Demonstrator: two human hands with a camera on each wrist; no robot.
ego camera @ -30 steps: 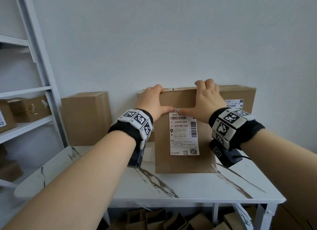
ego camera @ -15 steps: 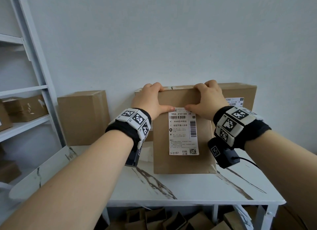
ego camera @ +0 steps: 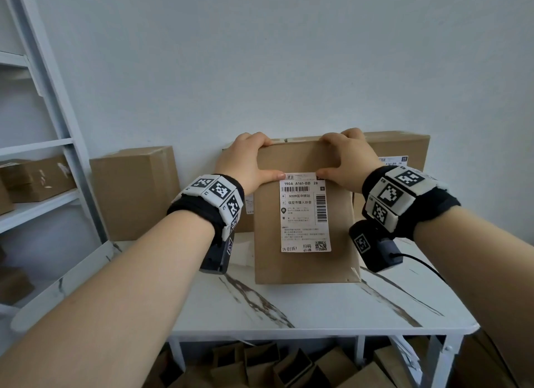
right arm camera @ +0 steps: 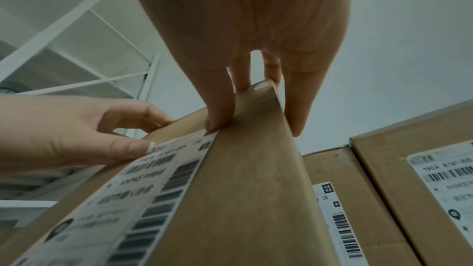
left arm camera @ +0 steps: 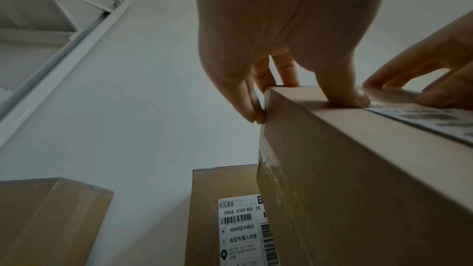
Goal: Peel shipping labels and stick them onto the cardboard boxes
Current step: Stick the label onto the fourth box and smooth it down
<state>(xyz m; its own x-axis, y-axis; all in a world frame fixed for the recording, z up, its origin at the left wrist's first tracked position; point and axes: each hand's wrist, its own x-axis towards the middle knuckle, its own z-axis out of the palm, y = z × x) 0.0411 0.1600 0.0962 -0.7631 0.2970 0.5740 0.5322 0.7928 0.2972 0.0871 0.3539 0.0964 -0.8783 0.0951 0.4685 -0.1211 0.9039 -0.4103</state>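
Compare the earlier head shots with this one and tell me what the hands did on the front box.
Both thumbs slid outward along the label's top edge: they nearly met in the middle, now the left hand's thumb presses its left corner and the right hand's thumb its right corner. Unchanged: fingers hooked over the box's top, box upright on the table.
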